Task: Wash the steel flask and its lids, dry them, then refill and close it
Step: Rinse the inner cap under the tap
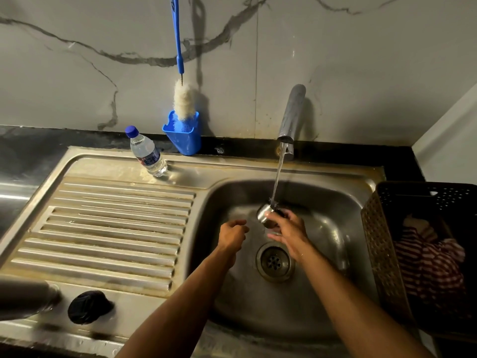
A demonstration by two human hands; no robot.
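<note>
My R hand (286,228) grips steel lid (265,214) under tap (290,117) stream, over sink (335,202) basin. L hand (232,232) loosely curled, holds nothing. Flask (25,298) lies near-left on drainboard (116,215), black lid (89,307) beside it

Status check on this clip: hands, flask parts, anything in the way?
Right hand grips steel lid under running tap. Left hand loosely curled, holding nothing. Flask and black lid lie on drainboard. No obstruction.
</note>
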